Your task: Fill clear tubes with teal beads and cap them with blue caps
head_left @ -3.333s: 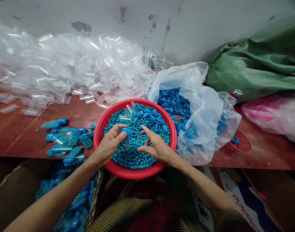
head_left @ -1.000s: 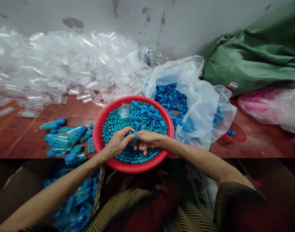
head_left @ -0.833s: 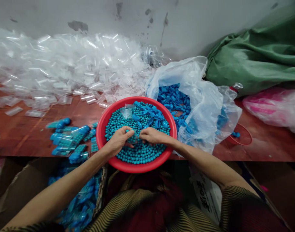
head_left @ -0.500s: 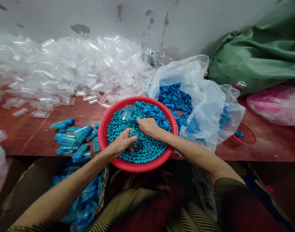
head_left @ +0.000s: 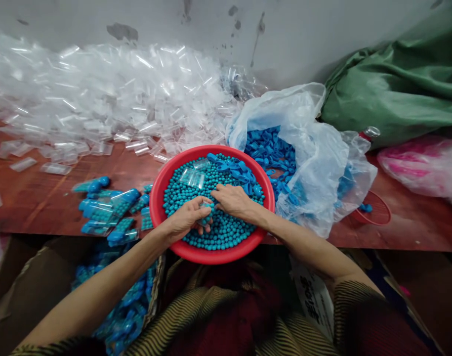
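My left hand (head_left: 188, 216) is closed round a small clear plastic tube (head_left: 206, 208) with turquoise beads in it, held over the red basin (head_left: 157, 190). Close against the tube's right end, my right hand (head_left: 232, 200) has its fingers pinched; what they hold is hidden. Below both hands, turquoise beads (head_left: 220, 237) fill the basin. Blue plastic caps (head_left: 244, 173) lie on the beads at the back right. A few clear tubes (head_left: 192, 178) rest on them at the back left.
Clear tubes (head_left: 110, 94) are heaped along the wall. Filled tubes (head_left: 109, 207) with blue caps lie left of the basin, above a cardboard box (head_left: 29, 287) of more. At right are a plastic bag (head_left: 314, 168) of blue parts, a red basket (head_left: 379, 207) and a green sack (head_left: 392, 94).
My right hand has shifted slightly right and down from beside the blue caps, its fingers now at the tube. My left hand still holds the tube. The view has moved slightly.
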Motion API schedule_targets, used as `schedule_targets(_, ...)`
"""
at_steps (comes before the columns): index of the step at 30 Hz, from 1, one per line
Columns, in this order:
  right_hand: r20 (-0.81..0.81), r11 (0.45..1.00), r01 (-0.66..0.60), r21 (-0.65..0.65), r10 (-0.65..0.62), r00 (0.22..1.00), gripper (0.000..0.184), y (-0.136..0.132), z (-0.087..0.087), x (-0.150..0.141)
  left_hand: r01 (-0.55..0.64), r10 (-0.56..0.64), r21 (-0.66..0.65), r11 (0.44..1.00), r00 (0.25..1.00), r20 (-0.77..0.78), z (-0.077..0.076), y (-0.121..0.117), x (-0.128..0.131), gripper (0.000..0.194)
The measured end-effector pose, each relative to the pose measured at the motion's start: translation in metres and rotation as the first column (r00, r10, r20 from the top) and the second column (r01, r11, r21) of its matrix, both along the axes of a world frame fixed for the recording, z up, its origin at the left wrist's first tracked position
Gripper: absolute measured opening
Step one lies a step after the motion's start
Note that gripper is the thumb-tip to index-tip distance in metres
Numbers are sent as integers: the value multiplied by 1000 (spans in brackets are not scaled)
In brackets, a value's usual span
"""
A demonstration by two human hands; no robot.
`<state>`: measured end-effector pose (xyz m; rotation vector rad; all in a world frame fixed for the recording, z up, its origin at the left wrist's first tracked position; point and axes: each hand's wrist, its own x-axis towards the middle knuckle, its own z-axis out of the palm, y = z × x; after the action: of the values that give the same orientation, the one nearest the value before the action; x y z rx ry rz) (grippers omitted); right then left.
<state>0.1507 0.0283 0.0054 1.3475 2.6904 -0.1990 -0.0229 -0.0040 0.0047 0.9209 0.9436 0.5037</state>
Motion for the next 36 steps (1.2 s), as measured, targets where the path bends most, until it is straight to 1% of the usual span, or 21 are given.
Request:
schedule_targets(2,12,998,-39,-42,39,999,24,3,-6,-4,-2,1,18,1000,999,50,1,-1,-1,45)
schedule_targets(5,6,997,21,-78,-21,1000,25,5,-9,-1,-8,3,39,999,993,119,4,-2,-2,42)
schedule_targets(8,-178,984,117,-133,-139,974,20,5,-3,10,-23,17,36,999,989,146,6,-3,-1,41)
schedule_targets(9,-286,973,141,-183,-190,939,19,5,-1,14,-32,27,39,999,990,136,6,-3,-1,41)
schedule_targets(11,-480,921,159,-356,-326,815,19,4,1,20,-55,50,55,997,994,95,5,-2,0,42)
schedule_targets(13,-557,830,120,-545,-465,688,17,2,1,23,-75,70,76,994,996,61,4,-1,1,42)
schedule_targets(15,-568,763,59,-643,-527,633,14,-1,-1,26,-90,86,91,992,995,48,4,-1,2,42)
schedule_targets(16,-579,758,30,-652,-523,625,12,-4,-1,27,-99,95,97,990,994,44,3,-1,2,42)
schedule_targets(18,-615,794,11,-608,-479,627,11,-9,0,29,-123,121,111,986,992,25,3,-1,2,40)
schedule_targets(20,-630,845,65,-531,-445,637,15,-14,3,31,-137,138,126,983,990,1,3,-1,2,38)
schedule_targets(21,-629,855,94,-510,-445,638,17,-16,5,31,-136,138,135,982,990,-10,3,-1,2,37)
schedule_targets(22,-621,844,101,-527,-463,632,19,-18,8,31,-131,135,146,981,991,-20,3,-1,2,36)
schedule_targets(23,-610,808,81,-584,-502,613,21,-20,10,30,-123,129,160,979,991,-27,2,-1,3,36)
schedule_targets(24,-599,746,29,-666,-557,575,24,-22,12,30,-116,124,177,977,992,-32,2,-1,4,36)
schedule_targets(26,-557,571,-133,-810,-679,477,28,-23,13,28,-102,113,222,970,993,-36,1,-1,5,37)
schedule_targets(27,-528,488,-211,-847,-730,434,29,-24,12,28,-92,105,248,964,994,-38,0,-2,6,37)
schedule_targets(28,-502,423,-273,-864,-768,398,32,-24,11,28,-80,95,276,958,995,-42,-1,-2,7,38)
schedule_targets(29,-484,380,-320,-868,-793,371,33,-24,9,28,-66,84,301,951,995,-48,-2,-3,7,39)
schedule_targets(31,-469,344,-371,-863,-818,334,35,-25,4,28,-38,62,332,942,996,-64,-3,-4,8,38)
schedule_targets(33,-468,349,-371,-860,-830,304,34,-27,1,27,-18,48,348,937,996,-77,-4,-5,8,36)
schedule_targets(36,-463,356,-345,-868,-831,309,35,-32,0,25,6,32,372,928,995,-94,-3,-6,8,34)
